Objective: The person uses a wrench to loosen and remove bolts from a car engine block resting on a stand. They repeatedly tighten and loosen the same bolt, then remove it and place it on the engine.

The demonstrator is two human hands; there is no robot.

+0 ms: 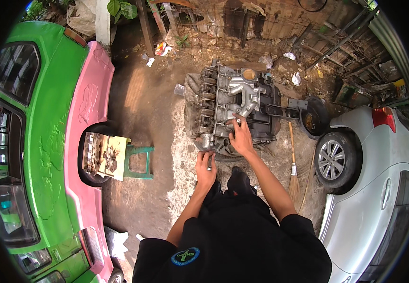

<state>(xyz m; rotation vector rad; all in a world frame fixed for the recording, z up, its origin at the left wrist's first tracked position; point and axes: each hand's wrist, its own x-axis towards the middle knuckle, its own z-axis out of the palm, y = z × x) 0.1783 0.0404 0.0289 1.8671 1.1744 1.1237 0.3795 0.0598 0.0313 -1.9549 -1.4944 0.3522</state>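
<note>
A car engine (222, 96) stands on the ground before me, its row of valve gear (208, 101) exposed along the left side. A silver intake manifold (248, 99) with a round opening sits on top. My right hand (242, 139) reaches onto the near end of the manifold, fingers stretched and thumb apart; whether a small part lies under the fingertips is hard to see. Against the engine's near left corner rest the extended fingertips of my left hand (206, 170), which wears a ring. I see nothing held in the left hand.
Left is a green and pink vehicle (89, 89); beside it a green stool (139, 161) bears a board with engine parts (112, 158). At right are a broom (293, 181), a black basin (321, 115) and a silver car (374, 155). Litter lies by the far wall.
</note>
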